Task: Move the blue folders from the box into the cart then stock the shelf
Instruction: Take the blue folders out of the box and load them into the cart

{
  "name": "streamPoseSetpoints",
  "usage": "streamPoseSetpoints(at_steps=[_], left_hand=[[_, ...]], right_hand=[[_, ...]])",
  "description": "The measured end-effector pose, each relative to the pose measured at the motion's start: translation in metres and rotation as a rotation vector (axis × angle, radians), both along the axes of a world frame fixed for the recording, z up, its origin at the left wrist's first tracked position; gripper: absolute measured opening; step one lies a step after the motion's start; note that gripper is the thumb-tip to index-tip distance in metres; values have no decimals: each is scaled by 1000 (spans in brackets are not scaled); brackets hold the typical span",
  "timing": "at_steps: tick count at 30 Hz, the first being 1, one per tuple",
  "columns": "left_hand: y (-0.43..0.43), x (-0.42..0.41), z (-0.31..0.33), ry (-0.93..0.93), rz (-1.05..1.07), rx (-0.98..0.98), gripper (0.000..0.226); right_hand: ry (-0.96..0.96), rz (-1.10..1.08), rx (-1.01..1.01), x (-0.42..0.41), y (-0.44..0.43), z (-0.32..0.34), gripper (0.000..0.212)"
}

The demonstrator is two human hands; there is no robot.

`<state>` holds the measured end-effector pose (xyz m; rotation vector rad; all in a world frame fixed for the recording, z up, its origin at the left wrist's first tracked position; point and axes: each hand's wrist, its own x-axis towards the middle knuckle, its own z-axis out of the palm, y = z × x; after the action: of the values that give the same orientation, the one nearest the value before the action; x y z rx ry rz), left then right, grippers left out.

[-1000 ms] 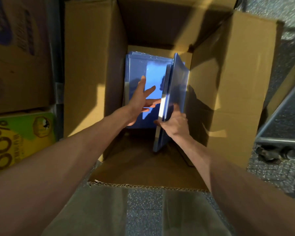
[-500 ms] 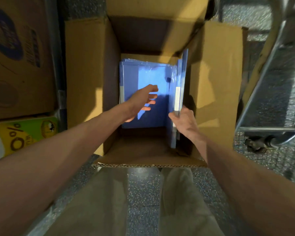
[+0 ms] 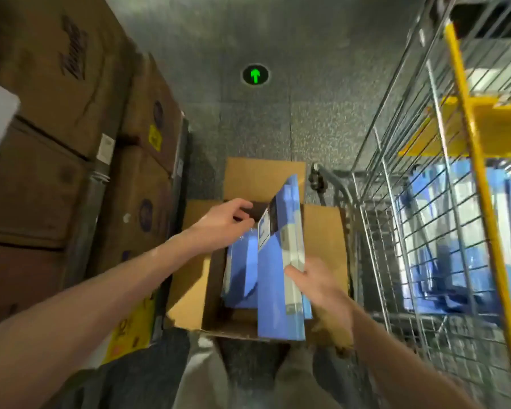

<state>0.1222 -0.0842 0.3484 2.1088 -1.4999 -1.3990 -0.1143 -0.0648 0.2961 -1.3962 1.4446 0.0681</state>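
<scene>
Head view: the right hand [image 3: 319,287] grips the blue folders [image 3: 278,278], its fingers hidden behind them. The left hand [image 3: 222,228] curls beside their top corner, its hold unclear, above the box [image 3: 189,293].

A speckled grey floor [image 3: 307,119] bears a glowing green arrow [image 3: 255,75], with brown cartons [image 3: 56,98] stacked along the left.
</scene>
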Motion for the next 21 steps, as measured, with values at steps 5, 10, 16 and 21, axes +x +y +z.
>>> streamPoseSetpoints(at_steps=[5, 10, 16, 21], left_hand=[[1, 10, 130, -199, -121, -198, 53], [6, -15, 231, -360, -336, -493, 83], [9, -36, 305, -590, -576, -688, 105], [50, -49, 356, -673, -741, -704, 80]], right_hand=[[-59, 140, -77, -13, -17, 122, 43], [-49, 387, -252, -19, -32, 239, 31], [14, 647, -485, -19, -24, 351, 33], [162, 776, -582, -15, 18, 419, 44]])
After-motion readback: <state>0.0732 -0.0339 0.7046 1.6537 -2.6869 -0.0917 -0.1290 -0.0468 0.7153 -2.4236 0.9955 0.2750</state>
